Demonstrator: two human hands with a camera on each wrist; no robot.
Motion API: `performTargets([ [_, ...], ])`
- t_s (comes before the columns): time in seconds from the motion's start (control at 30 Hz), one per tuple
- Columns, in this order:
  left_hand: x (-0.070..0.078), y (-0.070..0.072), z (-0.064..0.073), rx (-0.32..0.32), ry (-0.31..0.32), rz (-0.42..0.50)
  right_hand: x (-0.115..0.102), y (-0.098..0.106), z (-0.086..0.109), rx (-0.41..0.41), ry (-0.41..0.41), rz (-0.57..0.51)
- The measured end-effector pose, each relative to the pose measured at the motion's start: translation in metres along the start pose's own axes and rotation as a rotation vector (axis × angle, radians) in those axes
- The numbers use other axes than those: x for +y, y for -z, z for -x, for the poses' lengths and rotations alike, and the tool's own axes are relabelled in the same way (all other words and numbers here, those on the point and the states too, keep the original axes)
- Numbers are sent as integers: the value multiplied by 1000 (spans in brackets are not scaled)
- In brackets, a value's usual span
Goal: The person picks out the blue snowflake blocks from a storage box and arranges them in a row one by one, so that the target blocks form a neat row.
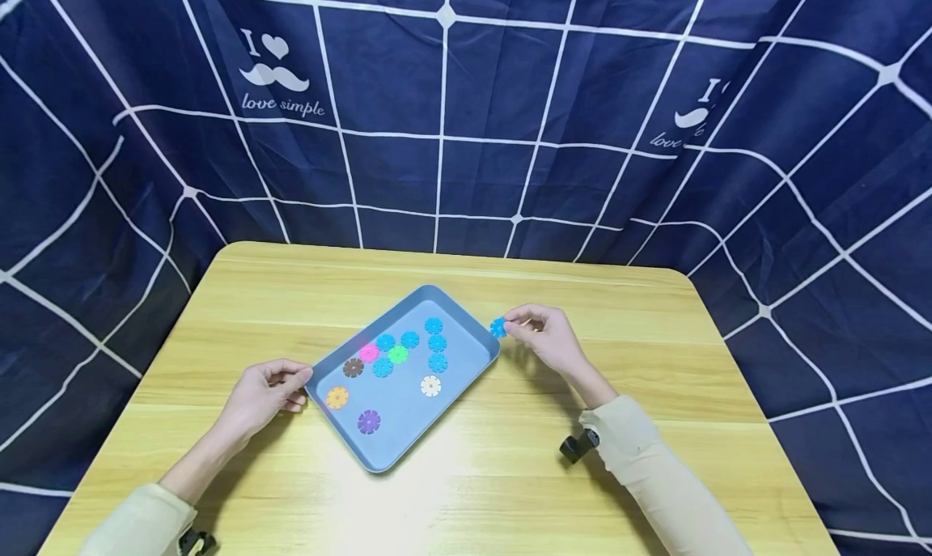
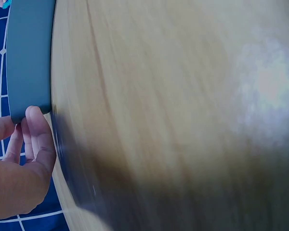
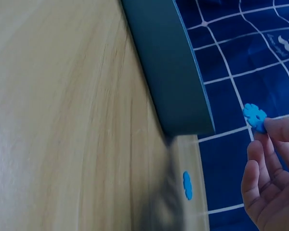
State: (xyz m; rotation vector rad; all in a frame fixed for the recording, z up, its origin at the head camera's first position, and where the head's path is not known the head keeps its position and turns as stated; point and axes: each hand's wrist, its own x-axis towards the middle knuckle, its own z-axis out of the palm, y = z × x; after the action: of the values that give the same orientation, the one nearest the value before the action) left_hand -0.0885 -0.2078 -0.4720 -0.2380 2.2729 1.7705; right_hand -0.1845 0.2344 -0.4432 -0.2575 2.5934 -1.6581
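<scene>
A shallow blue-grey tray (image 1: 396, 451) lies at an angle on the table, holding several notched snowflake discs. My left hand (image 1: 265, 394) pinches its left corner between thumb and fingers; the left wrist view shows the thumb against the tray's outer wall (image 2: 31, 53). Just off the tray's right corner, my right hand (image 1: 546, 337) pinches a blue snowflake disc (image 1: 498, 327) by its edge. Inside the tray are blue discs (image 1: 438, 362), a pink disc (image 1: 369, 353), a green one (image 1: 397, 354), a brown one (image 1: 353, 367), an orange one (image 1: 337, 397), a purple one (image 1: 368, 422) and a white one (image 1: 430, 386).
In the right wrist view another blue disc (image 3: 187, 185) lies on the wooden table (image 1: 582, 491), outside the tray. Dark blue cloth (image 1: 393, 70) with white grid lines hangs behind the table and along both sides.
</scene>
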Motion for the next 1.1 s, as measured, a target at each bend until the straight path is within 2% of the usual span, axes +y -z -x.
performTargets([
  [0.27,1,-1,0,9,1,2,15,8,-6,59,-66,-59],
  [0.7,0,-1,0,8,-10,9,47,19,-17,110,-174,-62],
  [1.1,-2,-1,0,8,-11,13,51,30,-20,68,-263,-36],
])
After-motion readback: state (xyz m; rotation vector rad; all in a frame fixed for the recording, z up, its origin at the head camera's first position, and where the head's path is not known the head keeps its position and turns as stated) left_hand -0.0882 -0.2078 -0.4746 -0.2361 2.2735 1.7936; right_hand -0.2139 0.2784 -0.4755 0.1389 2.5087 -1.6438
